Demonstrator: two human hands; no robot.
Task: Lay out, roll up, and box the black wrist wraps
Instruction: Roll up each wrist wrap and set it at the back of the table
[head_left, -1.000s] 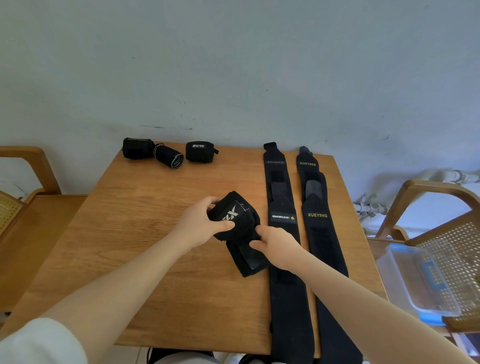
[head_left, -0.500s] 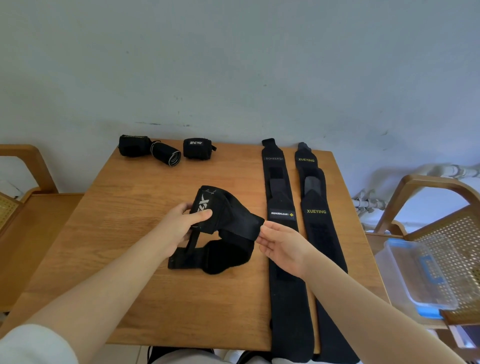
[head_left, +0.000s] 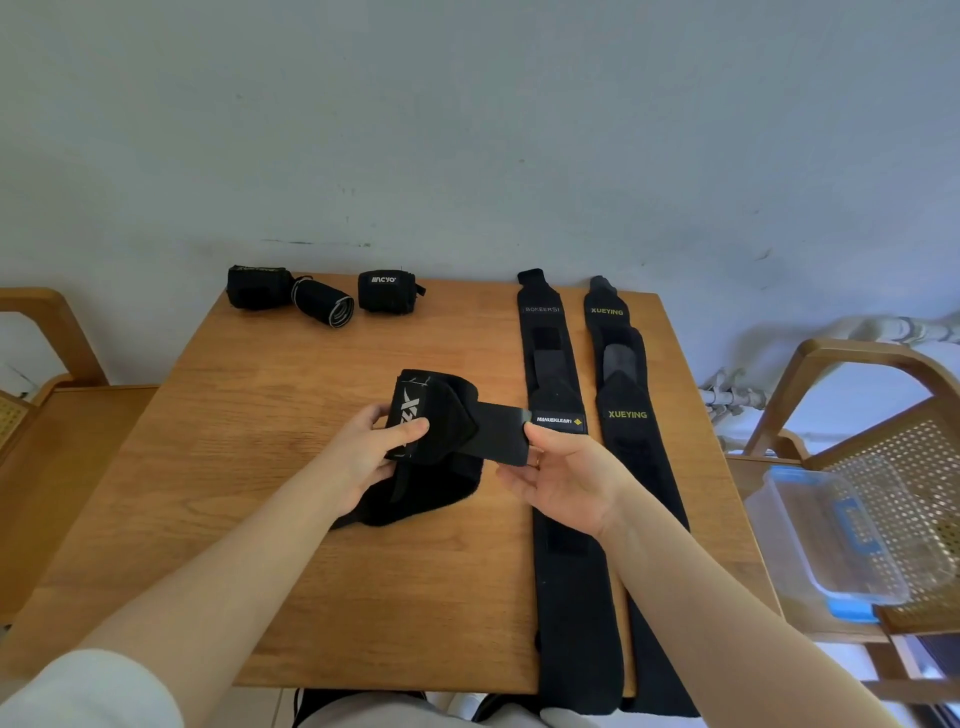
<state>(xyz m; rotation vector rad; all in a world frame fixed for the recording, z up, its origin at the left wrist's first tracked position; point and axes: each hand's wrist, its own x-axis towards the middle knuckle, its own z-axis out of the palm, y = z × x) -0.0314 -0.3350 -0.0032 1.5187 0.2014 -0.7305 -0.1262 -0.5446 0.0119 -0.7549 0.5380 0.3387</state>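
A half-unrolled black wrist wrap (head_left: 441, 415) with a white logo sits at the middle of the wooden table (head_left: 249, 467). My left hand (head_left: 363, 457) grips its rolled end, thumb over the logo. My right hand (head_left: 561, 478) pinches the loose strap end pulled out to the right. Part of the wrap lies slack on the table under my left hand. Two black wraps lie flat side by side on the right: one (head_left: 550, 467) labelled MANUEKLEAR, one (head_left: 628, 431) labelled XUEYING. Three rolled wraps (head_left: 317, 296) stand at the table's far left edge.
A clear plastic box (head_left: 826, 535) with a blue lid under it rests on the cane seat of a chair (head_left: 883, 457) at the right. A wooden chair (head_left: 52, 395) stands to the left. The wall runs right behind the table.
The wrap has been unrolled further. My right hand pulled the strap end out to the right while my left hand kept hold of the rolled part.
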